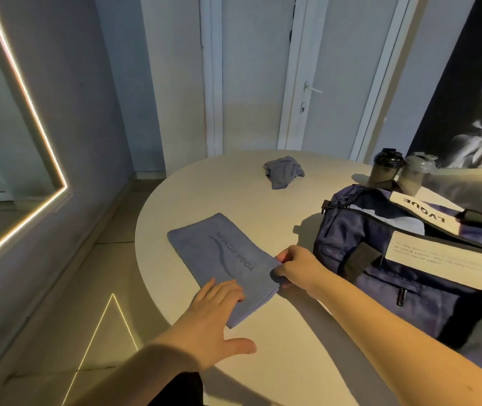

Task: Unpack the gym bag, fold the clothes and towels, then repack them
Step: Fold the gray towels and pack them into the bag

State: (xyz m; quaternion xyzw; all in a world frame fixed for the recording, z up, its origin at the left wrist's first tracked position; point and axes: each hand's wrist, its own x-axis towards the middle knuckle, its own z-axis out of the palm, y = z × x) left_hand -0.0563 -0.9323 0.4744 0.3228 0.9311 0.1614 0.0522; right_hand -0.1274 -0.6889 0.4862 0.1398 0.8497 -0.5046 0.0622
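A blue towel [222,253] with a printed logo lies folded into a long rectangle on the round white table [263,341]. My left hand [213,315] lies flat with straight fingers on the towel's near end. My right hand [298,266] pinches the layered edges at the towel's right corner. A navy gym bag [403,265] with white straps stands just right of my right hand, its top unzipped. A crumpled blue cloth [283,171] lies near the table's far side.
Two dark shaker bottles [398,171] stand behind the bag at the table's far right. A white door [310,83] is behind the table. A mirror with a lit frame [29,112] hangs on the left wall.
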